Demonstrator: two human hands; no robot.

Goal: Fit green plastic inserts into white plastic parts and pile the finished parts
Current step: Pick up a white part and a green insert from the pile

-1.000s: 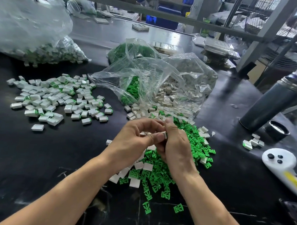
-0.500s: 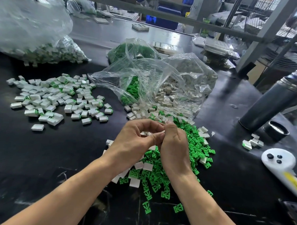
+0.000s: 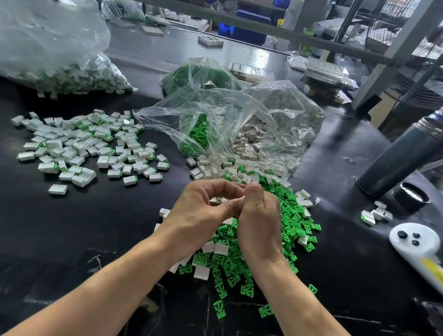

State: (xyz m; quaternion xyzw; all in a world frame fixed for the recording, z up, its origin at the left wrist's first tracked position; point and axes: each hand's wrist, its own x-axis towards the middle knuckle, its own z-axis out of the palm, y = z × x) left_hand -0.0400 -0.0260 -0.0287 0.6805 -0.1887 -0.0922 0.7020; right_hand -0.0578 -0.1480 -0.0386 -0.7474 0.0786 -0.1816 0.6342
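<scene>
Pinched between our left hand (image 3: 200,212) and right hand (image 3: 260,220), fingertips curled together, was one small white part (image 3: 240,203), mostly hidden. Many finished parts (image 3: 89,146) lay piled left; loose green inserts (image 3: 284,226) and white shells (image 3: 213,167) remained.

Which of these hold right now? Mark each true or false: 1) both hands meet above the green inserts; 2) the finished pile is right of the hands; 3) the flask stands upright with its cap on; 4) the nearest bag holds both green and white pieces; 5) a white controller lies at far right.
1) True: left hand and right hand pinch together over the green inserts.
2) False: the finished pile lies to their left.
3) False: the flask is upright, but its cap sits beside it.
4) True: the bag shows both.
5) True: the controller is there.
</scene>
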